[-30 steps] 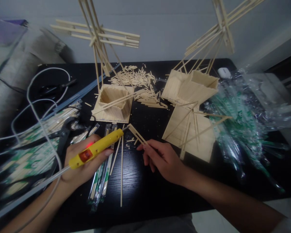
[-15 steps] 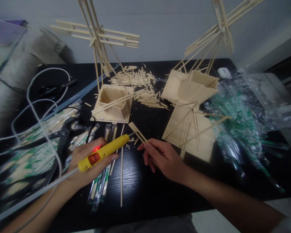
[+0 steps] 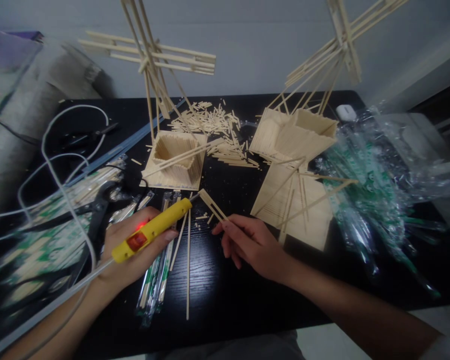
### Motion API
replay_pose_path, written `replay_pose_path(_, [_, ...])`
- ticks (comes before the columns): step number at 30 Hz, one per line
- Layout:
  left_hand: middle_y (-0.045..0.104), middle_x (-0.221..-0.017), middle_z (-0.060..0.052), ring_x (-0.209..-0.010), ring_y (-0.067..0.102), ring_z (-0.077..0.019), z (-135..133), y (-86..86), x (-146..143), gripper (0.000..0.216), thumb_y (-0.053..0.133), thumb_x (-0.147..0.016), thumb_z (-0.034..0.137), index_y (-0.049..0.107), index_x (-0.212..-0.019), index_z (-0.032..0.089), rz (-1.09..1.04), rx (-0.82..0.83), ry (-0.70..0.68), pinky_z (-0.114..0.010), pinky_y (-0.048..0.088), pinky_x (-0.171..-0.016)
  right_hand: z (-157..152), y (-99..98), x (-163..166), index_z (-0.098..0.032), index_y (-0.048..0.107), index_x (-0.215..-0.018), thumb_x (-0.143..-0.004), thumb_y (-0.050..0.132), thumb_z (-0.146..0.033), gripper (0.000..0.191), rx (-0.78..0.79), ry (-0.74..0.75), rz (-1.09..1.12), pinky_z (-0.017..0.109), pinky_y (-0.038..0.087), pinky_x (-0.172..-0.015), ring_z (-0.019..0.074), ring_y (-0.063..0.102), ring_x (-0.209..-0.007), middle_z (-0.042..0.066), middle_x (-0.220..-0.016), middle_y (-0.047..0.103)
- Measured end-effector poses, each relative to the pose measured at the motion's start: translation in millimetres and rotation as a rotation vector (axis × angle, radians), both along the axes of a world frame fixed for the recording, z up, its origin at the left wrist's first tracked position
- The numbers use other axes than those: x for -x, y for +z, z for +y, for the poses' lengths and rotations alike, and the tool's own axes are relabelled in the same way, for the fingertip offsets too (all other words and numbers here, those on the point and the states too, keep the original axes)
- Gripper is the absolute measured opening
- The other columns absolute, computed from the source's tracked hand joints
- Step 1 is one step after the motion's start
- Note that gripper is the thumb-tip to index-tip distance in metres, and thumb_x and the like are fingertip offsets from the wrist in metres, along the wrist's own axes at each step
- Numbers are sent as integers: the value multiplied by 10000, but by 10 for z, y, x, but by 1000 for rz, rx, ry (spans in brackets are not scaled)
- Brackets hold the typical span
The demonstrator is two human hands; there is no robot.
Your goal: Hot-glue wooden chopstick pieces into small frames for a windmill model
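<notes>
My left hand (image 3: 129,245) is wrapped round a yellow hot glue gun (image 3: 155,229) with a lit red window, its metal tip pointing right. A clear glue stick (image 3: 56,300) runs out of its back end toward the lower left. Between the thumb and fingers of my right hand (image 3: 253,242) is a small frame of wooden sticks (image 3: 213,204). The glue gun's tip is close to the frame's far end; whether they touch I cannot tell. Behind them stands a stick-built windmill-like model (image 3: 172,165) with a square box on its base.
A second stick model (image 3: 296,132) stands at back right, above a flat stick panel (image 3: 303,220). Cut stick pieces (image 3: 210,122) are heaped between the models. Wrapped chopsticks (image 3: 155,285), black-handled pliers (image 3: 93,215) and a white cable (image 3: 52,165) lie left. Plastic wrappers (image 3: 371,185) cover the right side.
My left hand has drawn the glue gun a little down and to the left, its tip shifting toward the outer end of the stick frame. My right hand has stayed nearly still.
</notes>
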State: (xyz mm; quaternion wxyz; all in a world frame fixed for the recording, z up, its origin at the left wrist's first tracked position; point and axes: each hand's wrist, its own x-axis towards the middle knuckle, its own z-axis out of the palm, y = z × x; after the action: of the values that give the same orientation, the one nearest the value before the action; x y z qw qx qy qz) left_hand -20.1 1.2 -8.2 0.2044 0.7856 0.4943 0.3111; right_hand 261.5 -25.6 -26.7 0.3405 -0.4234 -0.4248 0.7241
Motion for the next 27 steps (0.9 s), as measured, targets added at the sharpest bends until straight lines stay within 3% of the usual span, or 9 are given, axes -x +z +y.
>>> replay_pose_path(3, [781, -831, 9, -650, 726, -158, -33, -9, -4, 242, 763, -985, 497, 742, -975, 256, -5, 48, -5, -269, 568, -593, 13, 4, 0, -159, 711, -1022, -1106, 608, -532, 396, 42, 9, 45, 198, 368, -425, 75, 538, -443, -34, -676, 655])
replay_pose_path(7, [809, -943, -25, -795, 771, -176, -60, -41, -42, 256, 780, -1000, 500, 753, -997, 245, -65, 60, -106, -279, 607, -719, 31, 15, -4, -153, 700, -1003, -1093, 628, -538, 402, 87, 38, 107, 193, 341, -402, 69, 528, -420, -31, -669, 664])
replay_pose_path(10, [801, -941, -21, -799, 774, -173, -31, -51, -61, 227, 781, -1012, 469, 740, -1001, 245, -79, 12, -202, -270, 611, -709, 43, 26, -11, -156, 691, -993, -1089, 637, -540, 399, 108, 80, 152, 196, 355, -398, 68, 501, -405, -38, -654, 655])
replay_pose_path(18, [804, -1001, -20, -872, 804, -240, 14, -78, -16, 194, 715, -1034, 500, 743, -1057, 309, -26, 18, -59, -364, 669, -770, 50, 36, -10, -165, 684, -987, -1089, 645, -524, 375, 148, 102, 215, 200, 365, -395, 63, 463, -402, -41, -661, 656])
replay_pose_path(27, [791, -954, -16, -796, 768, -181, 6, -83, -48, 241, 750, -1028, 501, 735, -1017, 261, -4, -41, -151, -299, 623, -716, 54, 52, -1, -170, 685, -975, -1089, 641, -517, 368, 140, 97, 206, 194, 356, -391, 69, 497, -416, -36, -661, 662])
